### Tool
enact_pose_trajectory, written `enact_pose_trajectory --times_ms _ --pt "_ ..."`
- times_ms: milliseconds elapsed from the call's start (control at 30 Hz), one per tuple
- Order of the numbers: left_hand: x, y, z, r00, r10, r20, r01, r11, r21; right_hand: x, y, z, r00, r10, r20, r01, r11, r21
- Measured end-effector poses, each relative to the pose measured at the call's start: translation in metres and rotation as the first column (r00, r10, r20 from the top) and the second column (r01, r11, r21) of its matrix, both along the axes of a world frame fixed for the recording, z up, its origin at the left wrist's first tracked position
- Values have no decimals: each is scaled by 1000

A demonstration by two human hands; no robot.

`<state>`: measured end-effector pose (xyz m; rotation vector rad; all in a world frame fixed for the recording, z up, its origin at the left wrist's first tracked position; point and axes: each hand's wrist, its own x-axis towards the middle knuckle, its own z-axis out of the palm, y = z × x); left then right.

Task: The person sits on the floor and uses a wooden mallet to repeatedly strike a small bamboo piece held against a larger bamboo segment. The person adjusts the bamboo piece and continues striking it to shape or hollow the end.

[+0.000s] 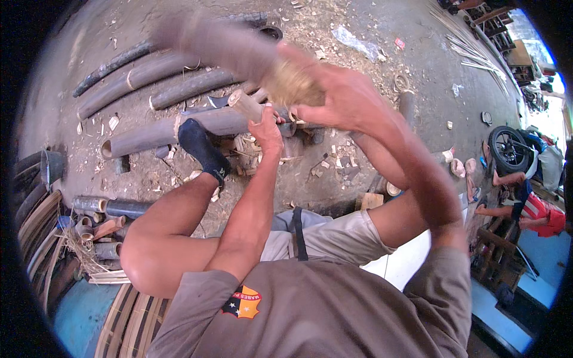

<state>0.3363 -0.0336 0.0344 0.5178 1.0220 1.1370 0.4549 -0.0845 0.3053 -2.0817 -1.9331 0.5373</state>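
Note:
My left hand [267,132] is closed around a short pale wooden handle [243,104], its blunt end tilted up and left; the tool's other end is hidden. Just above, my right hand [352,98] grips a thick brown wooden club [215,49], smeared by motion, its paler end at my fingers. A long bamboo pole [143,137] lies below my left hand, and my foot in a dark sock [200,146] presses on it. Behind the pole, beside the wooden handle, lies a dark blade [218,101], partly covered.
More bamboo poles [128,85] lie at the far left. Wood chips [343,164] litter the ground. Bundled strips [128,319] and a grey bucket [52,167] stand at left. On the right are a wheel [509,149] and another person in a red shirt [540,212].

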Motion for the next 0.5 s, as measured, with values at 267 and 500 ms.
enact_pose_trajectory --times_ms 267,500 --pt "2 -8 4 999 -27 39 30 998 -58 -2 23 0 925 177 337 -178 984 -28" --pt "26 -19 70 992 17 125 -1 992 -128 10 -36 12 970 -166 177 197 965 -172"
